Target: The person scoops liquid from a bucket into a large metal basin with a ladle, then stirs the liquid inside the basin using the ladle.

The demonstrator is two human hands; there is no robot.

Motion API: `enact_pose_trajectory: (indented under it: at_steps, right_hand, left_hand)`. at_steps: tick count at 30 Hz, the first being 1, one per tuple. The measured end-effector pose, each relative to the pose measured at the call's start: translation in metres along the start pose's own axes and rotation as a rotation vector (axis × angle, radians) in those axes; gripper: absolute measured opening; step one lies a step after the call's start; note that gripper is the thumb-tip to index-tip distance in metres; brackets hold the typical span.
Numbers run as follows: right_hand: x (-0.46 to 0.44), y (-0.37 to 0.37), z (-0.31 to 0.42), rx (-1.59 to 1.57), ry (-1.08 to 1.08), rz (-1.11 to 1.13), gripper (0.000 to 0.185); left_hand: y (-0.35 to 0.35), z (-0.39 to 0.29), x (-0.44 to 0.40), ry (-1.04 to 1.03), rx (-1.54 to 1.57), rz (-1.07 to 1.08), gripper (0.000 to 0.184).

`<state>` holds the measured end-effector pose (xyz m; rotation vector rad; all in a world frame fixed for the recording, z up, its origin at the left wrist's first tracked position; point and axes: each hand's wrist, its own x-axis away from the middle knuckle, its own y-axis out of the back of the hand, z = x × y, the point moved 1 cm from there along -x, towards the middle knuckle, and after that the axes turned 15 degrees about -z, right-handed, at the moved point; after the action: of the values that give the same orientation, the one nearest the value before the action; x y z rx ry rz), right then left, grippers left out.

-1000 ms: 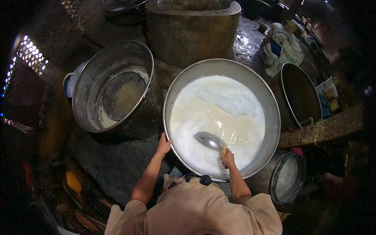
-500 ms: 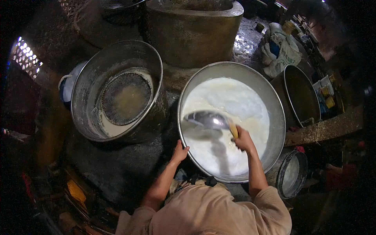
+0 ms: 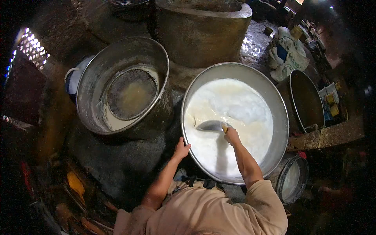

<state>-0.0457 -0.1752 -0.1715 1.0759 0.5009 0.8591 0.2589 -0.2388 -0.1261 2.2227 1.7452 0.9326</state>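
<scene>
A wide metal pot (image 3: 279, 129) stands in front of me, holding white, foamy liquid (image 3: 246, 149). My right hand (image 3: 232, 136) is closed around the yellowish handle of a large metal ladle (image 3: 210, 125). The ladle's bowl is partly dipped in the liquid, left of the pot's middle, and a shadow falls below it. My left hand (image 3: 181, 149) grips the pot's near-left rim, thumb over the edge; its other fingers are partly hidden outside the wall.
Left of me a second large pot (image 3: 89, 92) contains a round dark sieve-like disc (image 3: 131, 94) above pale liquid. A thick round cement structure (image 3: 201, 41) rises behind. To the right are a dark pot (image 3: 309, 98), a sack (image 3: 294, 62), a beam (image 3: 329, 136) and a bucket (image 3: 291, 181).
My right hand has moved left and toward the far side, and the ladle has lowered into the liquid. My left hand stays on the rim. The whole view has shifted slightly.
</scene>
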Motion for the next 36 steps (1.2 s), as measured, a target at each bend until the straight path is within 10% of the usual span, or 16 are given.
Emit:
enact_pose_trajectory:
  at_steps: [12, 24, 27, 33, 36]
  right_hand:
    - [0.124, 0.054, -0.141, 0.079, -0.215, 0.074, 0.022]
    - [0.122, 0.296, -0.184, -0.145, -0.305, 0.094, 0.044]
    - [0.086, 0.238, -0.256, 0.003, 0.212, -0.574, 0.039]
    - [0.046, 0.179, -0.225, -0.254, -0.531, -0.159, 0.027]
    - [0.043, 0.088, -0.269, -0.009, -0.112, -0.382, 0.026]
  left_hand:
    - [-0.009, -0.007, 0.015, -0.042, -0.013, -0.189, 0.047]
    - [-0.023, -0.016, 0.024, -0.047, 0.022, -0.352, 0.039]
    - [-0.023, -0.024, 0.028, -0.031, -0.034, -0.362, 0.039]
    - [-0.023, -0.001, 0.01, -0.024, -0.016, -0.303, 0.047]
    - [-0.024, 0.002, 0.007, -0.035, -0.137, -0.354, 0.048]
